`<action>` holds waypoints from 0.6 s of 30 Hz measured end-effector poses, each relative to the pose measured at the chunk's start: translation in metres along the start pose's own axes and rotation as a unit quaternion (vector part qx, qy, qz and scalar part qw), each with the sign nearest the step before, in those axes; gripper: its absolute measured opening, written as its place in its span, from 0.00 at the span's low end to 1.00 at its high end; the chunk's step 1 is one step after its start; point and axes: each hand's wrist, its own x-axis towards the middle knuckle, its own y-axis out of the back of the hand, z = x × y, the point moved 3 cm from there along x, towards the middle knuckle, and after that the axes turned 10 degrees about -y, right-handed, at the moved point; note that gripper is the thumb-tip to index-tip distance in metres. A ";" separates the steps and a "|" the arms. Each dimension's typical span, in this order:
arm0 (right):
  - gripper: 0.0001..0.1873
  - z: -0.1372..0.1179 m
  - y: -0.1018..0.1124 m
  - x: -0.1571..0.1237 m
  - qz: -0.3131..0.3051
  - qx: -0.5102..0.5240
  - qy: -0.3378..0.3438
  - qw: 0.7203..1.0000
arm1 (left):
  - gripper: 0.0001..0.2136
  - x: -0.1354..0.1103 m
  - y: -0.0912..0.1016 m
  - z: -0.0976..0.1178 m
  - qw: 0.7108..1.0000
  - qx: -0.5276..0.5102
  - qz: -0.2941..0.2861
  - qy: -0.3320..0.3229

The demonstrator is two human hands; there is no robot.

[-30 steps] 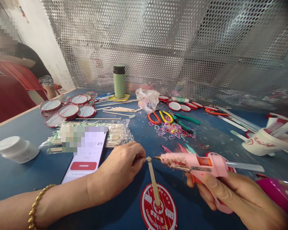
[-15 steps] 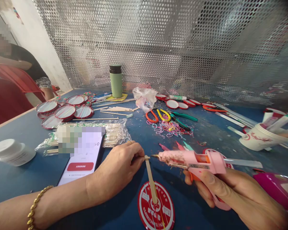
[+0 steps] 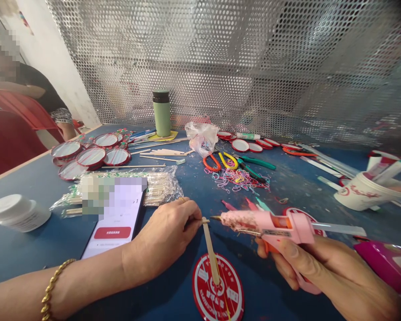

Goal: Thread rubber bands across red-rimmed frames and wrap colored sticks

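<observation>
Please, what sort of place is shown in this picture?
Probably a small craft workplace; whether home or workshop, I cannot tell. The signs are the glue gun in the right hand, and the wooden sticks and red-rimmed discs on the table.

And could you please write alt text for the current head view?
The right hand holds a pink hot-glue gun, nozzle near a wooden stick the left hand pinches; the stick reaches a red disc. Also visible are a smartphone, colourful loops and a green tumbler.
</observation>
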 end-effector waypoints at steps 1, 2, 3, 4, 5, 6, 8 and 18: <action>0.32 0.000 0.000 -0.001 0.007 0.000 -0.008 1.000 | 0.06 0.000 0.000 0.000 1.000 0.002 0.000 0.000; 0.33 0.000 0.000 -0.002 0.010 -0.001 -0.011 1.000 | 0.06 0.001 0.000 0.000 1.000 0.004 -0.001 0.000; 0.33 0.002 0.000 -0.002 0.009 -0.003 -0.012 1.000 | 0.06 0.001 0.000 0.001 1.000 0.006 -0.001 0.001; 0.33 0.004 0.000 -0.001 0.008 -0.006 -0.011 1.000 | 0.06 0.001 0.000 0.001 1.000 0.007 -0.001 0.001; 0.33 0.007 0.000 -0.001 0.005 -0.010 -0.011 1.000 | 0.06 0.002 0.000 0.001 1.000 0.009 0.000 0.001; 0.33 0.011 0.000 0.001 0.002 -0.015 -0.010 1.000 | 0.06 0.002 0.000 0.001 1.000 0.009 0.001 -0.001; 0.32 0.020 0.000 0.004 0.000 -0.023 -0.006 1.000 | 0.06 0.002 0.000 0.000 1.000 0.008 0.003 -0.004; 0.32 0.026 0.001 0.004 0.013 -0.047 -0.002 0.999 | 0.06 0.001 0.001 0.001 1.000 0.006 -0.004 0.007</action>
